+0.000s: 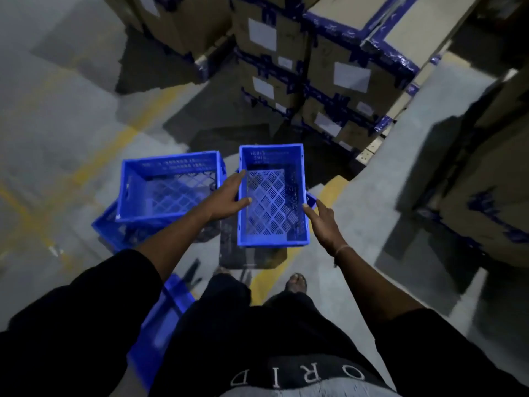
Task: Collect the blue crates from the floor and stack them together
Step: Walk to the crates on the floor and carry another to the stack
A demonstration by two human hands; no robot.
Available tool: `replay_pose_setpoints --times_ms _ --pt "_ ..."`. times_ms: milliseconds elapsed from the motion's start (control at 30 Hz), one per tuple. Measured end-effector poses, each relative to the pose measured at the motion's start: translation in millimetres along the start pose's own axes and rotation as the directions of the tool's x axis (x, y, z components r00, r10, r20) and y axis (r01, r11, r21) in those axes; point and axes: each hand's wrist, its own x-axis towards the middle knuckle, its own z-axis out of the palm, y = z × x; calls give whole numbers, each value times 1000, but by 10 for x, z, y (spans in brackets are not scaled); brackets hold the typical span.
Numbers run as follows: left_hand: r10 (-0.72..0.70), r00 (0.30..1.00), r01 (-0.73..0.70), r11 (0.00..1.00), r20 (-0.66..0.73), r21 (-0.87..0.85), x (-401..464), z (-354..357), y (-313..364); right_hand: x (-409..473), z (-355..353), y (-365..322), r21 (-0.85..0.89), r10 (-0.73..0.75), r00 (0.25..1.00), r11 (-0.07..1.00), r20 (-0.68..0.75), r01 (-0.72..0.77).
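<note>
**Crate held between two hands, stack to its left**

Taking the held crate point(273, 196) as the landmark, and working from left to right: a stacked crate point(170, 186) is seen just to its left, sitting askew on a lower crate point(114, 227) whose corner juts out beneath it. A further blue crate point(166, 308) lies nearer the person, down and left of the landmark, partly hidden by a sleeve.

The left hand point(226, 200) is laid against the landmark's left wall, fingers outside and the thumb hooked over the rim. The right hand point(322, 222) is set against the right wall with fingers nearly straight; a firm grip is not shown there, so the crate appears to be pressed between the two hands rather than clasped.

The held crate is carried open side up, above the floor, its long axis running away from the person toward the taped cartons point(329, 81) beyond it.

A slip is judged possible, since the right side is held by pressure alone. Because the neighbouring stack is already skewed, a crate set on it crosswise or off-centre could fail to nest and tip the pile.
</note>
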Motion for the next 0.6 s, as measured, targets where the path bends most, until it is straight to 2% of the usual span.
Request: replay_pose_setpoints --times_ms 167,300,500,600 --pt "130 981 -150 979 142 138 910 -409 -294 299 353 -38 135 134 984 984 -120 -118" --pt "228 922 -298 934 313 197 1772 -599 -569 635 764 35 267 260 933 944 -247 -192" --pt "322 823 -484 829 469 281 2872 -453 -1088 1338 1633 472 415 466 779 862 -419 -292" --pt "312 818 -501 798 483 334 3408 -204 -1330 1671 1979 782 437 582 669 806 -462 -400"
